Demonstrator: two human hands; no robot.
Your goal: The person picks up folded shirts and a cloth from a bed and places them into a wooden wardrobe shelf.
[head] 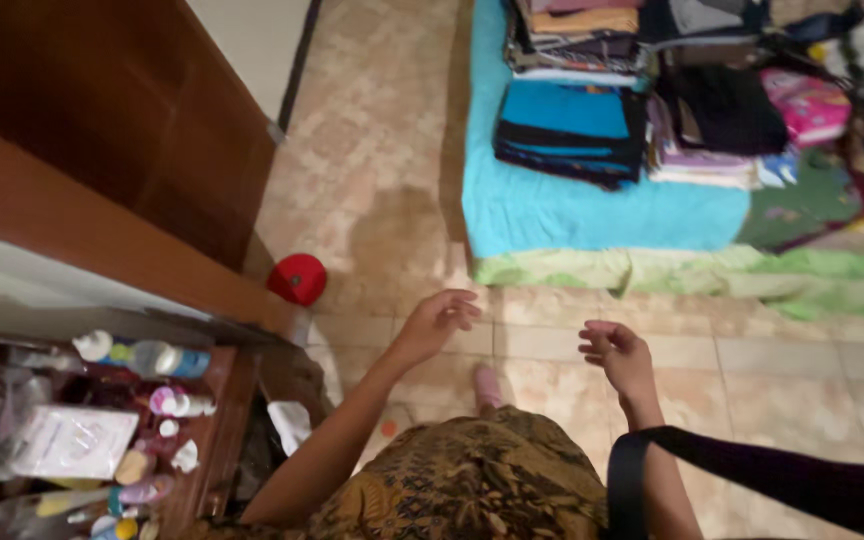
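My left hand (439, 316) is held out over the tiled floor, its fingers loosely bent and apart, holding nothing. My right hand (617, 356) hovers beside it at about the same height, fingers lightly curled and empty. A black piece of cloth (772, 475) hangs looped over my right forearm and stretches off to the lower right. I wear a brown patterned garment (462, 485), and one foot (489, 385) shows below my hands. Ahead lies a low mattress with a blue sheet (592, 215) carrying stacks of folded clothes (572, 125).
A red cap (298, 277) lies on the floor by a brown wooden cabinet (102, 130). At lower left a wooden shelf (214, 430) holds several bottles and small toiletries. A green sheet edge (702, 272) runs along the mattress front.
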